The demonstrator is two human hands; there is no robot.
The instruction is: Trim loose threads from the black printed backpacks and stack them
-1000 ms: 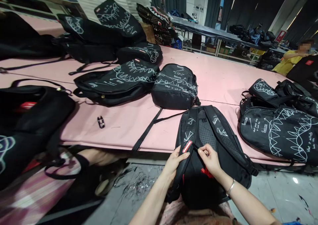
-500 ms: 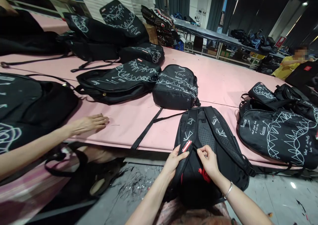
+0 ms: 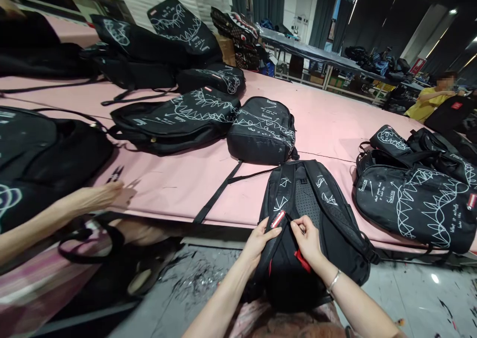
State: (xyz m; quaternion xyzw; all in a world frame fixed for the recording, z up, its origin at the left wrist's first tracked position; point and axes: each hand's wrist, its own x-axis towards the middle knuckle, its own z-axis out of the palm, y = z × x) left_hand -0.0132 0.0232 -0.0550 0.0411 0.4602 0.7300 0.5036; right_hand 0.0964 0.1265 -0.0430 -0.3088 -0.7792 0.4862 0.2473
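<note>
A black backpack (image 3: 346, 238) leans against the table's front edge, its padded back and shoulder straps facing me. My left hand (image 3: 261, 241) pinches one shoulder strap (image 3: 280, 199) beside a red and white label (image 3: 278, 219). Close to that label, my right hand (image 3: 307, 236) is closed with fingertips together. A thin dark tip shows at its fingers, but I cannot make out what it belongs to. Something red (image 3: 302, 262) shows just below my right hand, against the backpack.
Several black backpacks with white scribbles lie on the pink-covered table (image 3: 320, 129), including one (image 3: 261, 134) just beyond mine and one (image 3: 417, 204) at right. At left, a co-worker's hand (image 3: 108, 191) holds small dark snips (image 3: 116, 174). Another person (image 3: 428, 102) works at far right.
The co-worker's hand, flat on the table before, has drawn back left and now holds snips. My hands stay at the strap label with little change; the view has shifted slightly.
</note>
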